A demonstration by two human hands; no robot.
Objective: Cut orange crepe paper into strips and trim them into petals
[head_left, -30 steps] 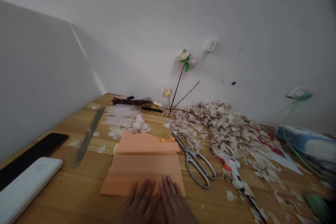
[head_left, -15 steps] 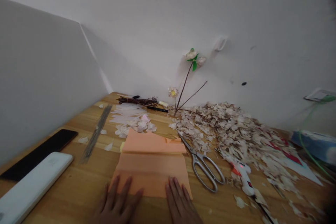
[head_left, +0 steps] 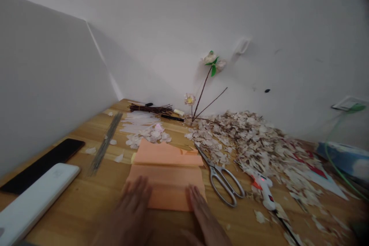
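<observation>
A sheet of orange crepe paper point(head_left: 170, 184) lies flat on the wooden table, with a crease across it and a torn, uneven far edge. My left hand point(head_left: 129, 207) rests over its near left corner, fingers stretched forward and blurred by motion. On the near right corner lies my right hand point(head_left: 203, 211), its fingers extended along the sheet's edge. Neither hand grips anything. Just right of the paper are silver-handled scissors point(head_left: 220, 177), their blade tips close to the sheet's far right corner.
A white power bank point(head_left: 40, 203) and a dark phone point(head_left: 43, 165) lie at left, near thin wires point(head_left: 106, 142). Behind are bundled twigs point(head_left: 150, 108) and a flower branch point(head_left: 203, 88). A heap of pale petals point(head_left: 248, 134) and a glue gun point(head_left: 265, 192) occupy the right.
Both hands have slid forward onto the paper. The left hand covers more of its near left corner, and the right hand lies further over the right edge.
</observation>
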